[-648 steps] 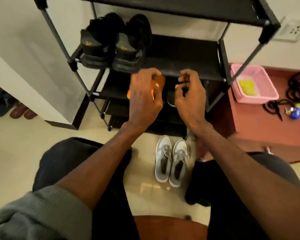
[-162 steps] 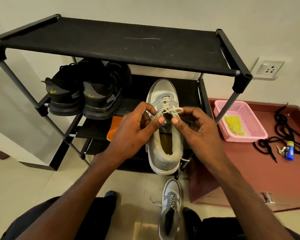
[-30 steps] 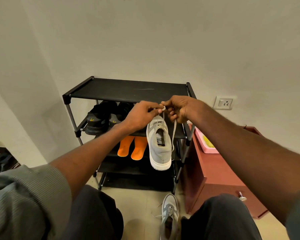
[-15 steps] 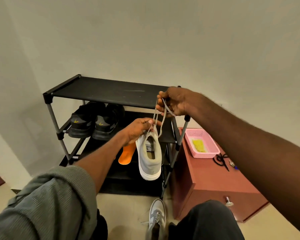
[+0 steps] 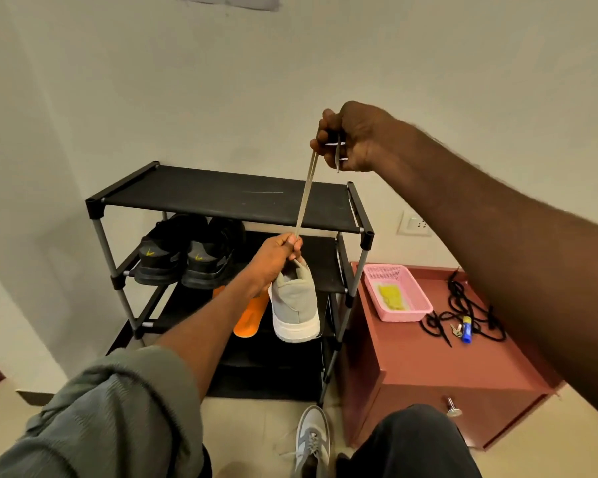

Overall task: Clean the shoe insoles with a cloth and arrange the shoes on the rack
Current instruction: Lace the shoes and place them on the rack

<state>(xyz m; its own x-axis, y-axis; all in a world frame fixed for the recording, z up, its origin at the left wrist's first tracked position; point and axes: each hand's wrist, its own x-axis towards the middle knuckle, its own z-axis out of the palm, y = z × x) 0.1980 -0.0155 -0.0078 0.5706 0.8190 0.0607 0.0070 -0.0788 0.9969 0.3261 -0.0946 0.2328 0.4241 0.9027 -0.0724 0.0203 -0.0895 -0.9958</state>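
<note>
Black shoe rack (image 5: 221,198), four tiers, against the wall: top shelf bare. Second shelf, left: pair of black sandals (image 5: 187,257), heels outward. Third shelf: orange insoles (image 5: 247,322), partly hidden behind the forearm and shoe. Left hand (image 5: 277,257): closed around the collar of a grey sneaker (image 5: 296,305), held in the air in front of the rack, white sole toward the camera, fingers pinching the lace at its base. Grey shoelace (image 5: 304,198): taut, running up from the sneaker. Right hand (image 5: 351,138): raised above the rack, clamped on the lace's upper end. Floor, lower centre: second grey sneaker (image 5: 313,443). Right: reddish cabinet (image 5: 435,370) carrying a pink basket (image 5: 396,294) with a yellow cloth (image 5: 390,298), black laces (image 5: 463,312), keys
</note>
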